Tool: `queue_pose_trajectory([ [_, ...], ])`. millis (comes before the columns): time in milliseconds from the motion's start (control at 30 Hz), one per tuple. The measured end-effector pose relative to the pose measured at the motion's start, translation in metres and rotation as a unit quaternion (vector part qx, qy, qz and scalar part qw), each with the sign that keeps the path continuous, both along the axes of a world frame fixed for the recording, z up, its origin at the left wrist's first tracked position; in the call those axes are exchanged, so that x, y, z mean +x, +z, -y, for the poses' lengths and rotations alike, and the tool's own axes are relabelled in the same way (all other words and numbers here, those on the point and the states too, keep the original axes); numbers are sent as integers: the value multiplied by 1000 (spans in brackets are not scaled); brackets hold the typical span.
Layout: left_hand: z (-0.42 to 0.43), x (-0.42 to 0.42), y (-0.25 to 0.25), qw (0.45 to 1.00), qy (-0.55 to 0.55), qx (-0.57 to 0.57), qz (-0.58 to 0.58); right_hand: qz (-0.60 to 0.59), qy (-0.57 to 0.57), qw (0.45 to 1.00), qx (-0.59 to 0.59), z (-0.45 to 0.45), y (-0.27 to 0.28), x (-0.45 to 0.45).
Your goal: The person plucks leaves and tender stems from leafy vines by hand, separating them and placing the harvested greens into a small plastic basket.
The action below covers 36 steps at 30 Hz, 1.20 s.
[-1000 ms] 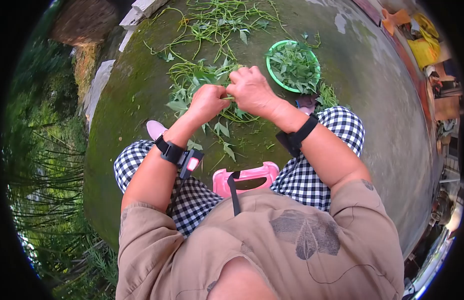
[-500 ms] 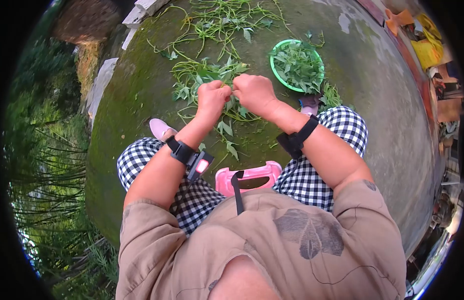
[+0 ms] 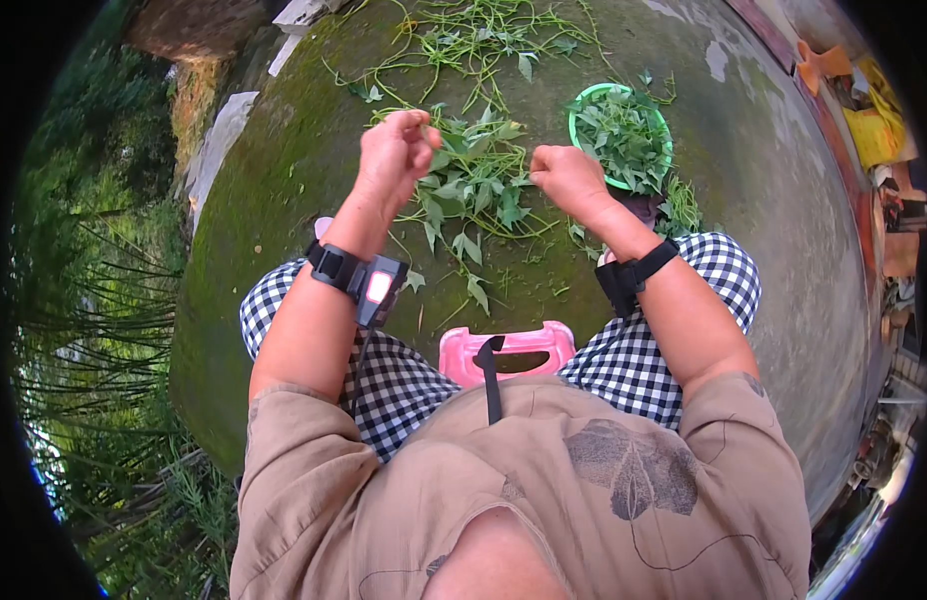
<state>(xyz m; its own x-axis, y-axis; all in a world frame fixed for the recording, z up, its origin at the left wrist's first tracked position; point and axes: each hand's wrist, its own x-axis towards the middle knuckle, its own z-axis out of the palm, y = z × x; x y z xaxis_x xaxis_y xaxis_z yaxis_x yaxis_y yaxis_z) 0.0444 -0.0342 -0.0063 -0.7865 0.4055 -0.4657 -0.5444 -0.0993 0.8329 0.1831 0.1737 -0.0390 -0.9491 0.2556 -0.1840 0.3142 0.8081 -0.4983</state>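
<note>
Head view shows work on the greens at what looks like a partway stage: the green basin point(image 3: 572, 125), just beyond the right hand point(image 3: 572, 178) and off to its outer side, is heaped with picked leaves point(image 3: 624, 140), while a pile of leafy stems point(image 3: 479, 180) lies on the ground point(image 3: 284, 240) between the two hands and seems to be the part left to sort. Past both hands spreads a loose tangle of vines point(image 3: 484, 42), mostly bare with a few leaves, which I would judge already gone through. The left hand point(image 3: 395, 152) is raised at the near pile's outer edge, fingers curled toward the thumb; whether it pinches a scrap of green is too small to tell. The right hand is apart from it across the pile, fingers bent in and tips together, and I cannot tell whether anything is between them. A small bunch of thin stems point(image 3: 682, 208) sits outward of the right hand, near the checked knee point(image 3: 726, 268). Nearer the body than the hands is a pink plastic piece point(image 3: 458, 358) with a slot, a black strap point(image 3: 492, 385) hanging before it. Nothing visible blocks the space between hands and pile, though the basin's far side is crowded by stray stalks.
</note>
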Motion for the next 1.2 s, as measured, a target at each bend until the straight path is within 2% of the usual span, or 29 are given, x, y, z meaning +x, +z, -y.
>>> queue_pose_trajectory([
  [100, 16, -10, 2, 984, 67, -119, -111, 42, -22, 998, 29, -13, -1, 6],
  [167, 24, -17, -4, 971, 52, -172, -157, 12, -1, 1000, -7, -20, -3, 12],
  [267, 11, -3, -16, 946, -139, -199, -217, -26, 33, 997, -63, -22, -6, 14],
  [333, -6, 30, -2, 938, -225, -202, -170, -40, 54, 992, -105, -19, -6, 14],
  [433, -23, 46, -18, 906, -311, -189, -216, -70, 95, 987, -111, -14, -4, 13],
  [533, -32, 50, -24, 875, -331, -178, -306, -78, 91, 986, -118, -10, 3, 13],
  [633, -38, 55, -33, 884, -331, -152, -293, -103, 83, 982, -132, -9, 5, 14],
  [733, -42, 57, -29, 900, -323, -180, -232, -127, 84, 977, -150, -7, -1, 17],
  [867, -45, 59, -29, 907, -324, -149, -223, -107, 21, 955, -275, -8, -6, 20],
  [1033, -44, 65, -33, 911, -344, -127, -189, -95, -81, 870, -476, -7, -7, 16],
  [1133, -43, 69, -47, 921, -320, -117, -186, -117, -121, 865, -473, -25, 12, 11],
  [1200, -41, 65, -43, 938, -299, -131, -119, -170, -177, 866, -436, -45, 16, 8],
])
